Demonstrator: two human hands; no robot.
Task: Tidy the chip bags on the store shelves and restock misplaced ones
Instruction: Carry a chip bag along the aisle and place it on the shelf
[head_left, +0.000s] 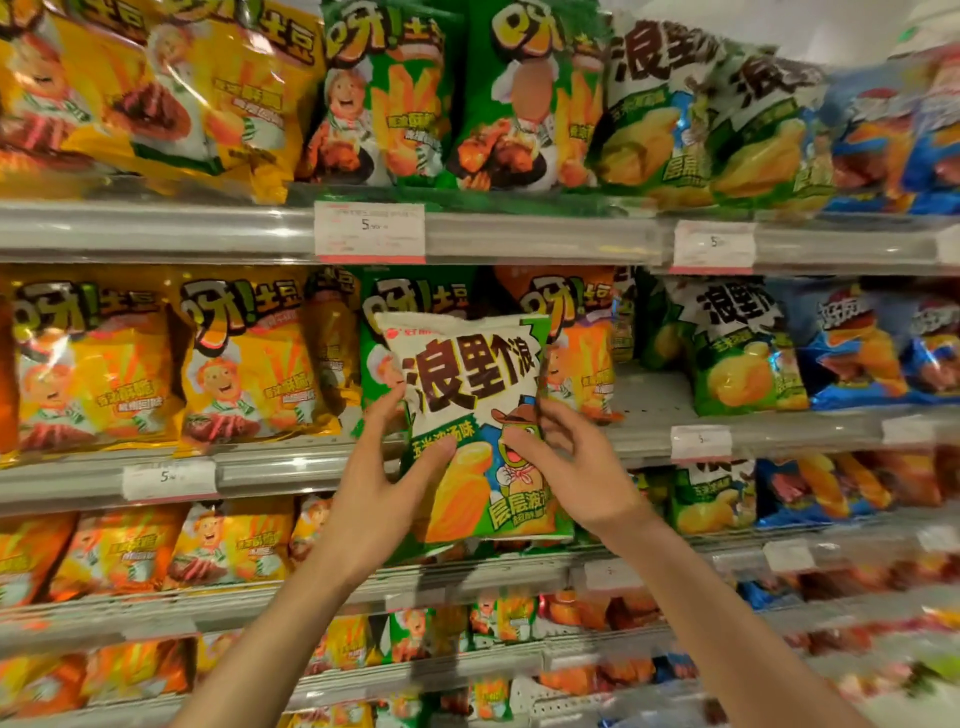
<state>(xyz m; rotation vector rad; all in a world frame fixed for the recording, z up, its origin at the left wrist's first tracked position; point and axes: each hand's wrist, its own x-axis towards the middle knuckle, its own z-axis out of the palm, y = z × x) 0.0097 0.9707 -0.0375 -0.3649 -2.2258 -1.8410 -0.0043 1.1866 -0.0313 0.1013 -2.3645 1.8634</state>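
A white-and-green chip bag (475, 426) is being held up in front of the second shelf (311, 467) from the top, covering part of a green bag (376, 332) and an orange bag (582, 353) standing there. It is being held between both hands: the left hand (384, 467) is being pressed against its left edge with thumb and fingers lightly curled onto the front, and the right hand (566, 467) is pinching its right edge between thumb and fingertips. So each grip is grasping the bag, neither being released nor clenched on nothing.

Matching white-and-green bags (727, 353) are being displayed further right on the same shelf, beside a bare patch of shelf floor, so the held bag is being judged as misplaced and belonging there.

The bag is being judged light, puffed with air and soft, with a glossy film that is likely to be slippery. The contents are probably brittle, so squeezing the middle is being advised against. Hold is best being taken at the side seams or the crimped top edge, where the film is flat and firm. Blue bags (852, 343) are being seen beyond the matching row.
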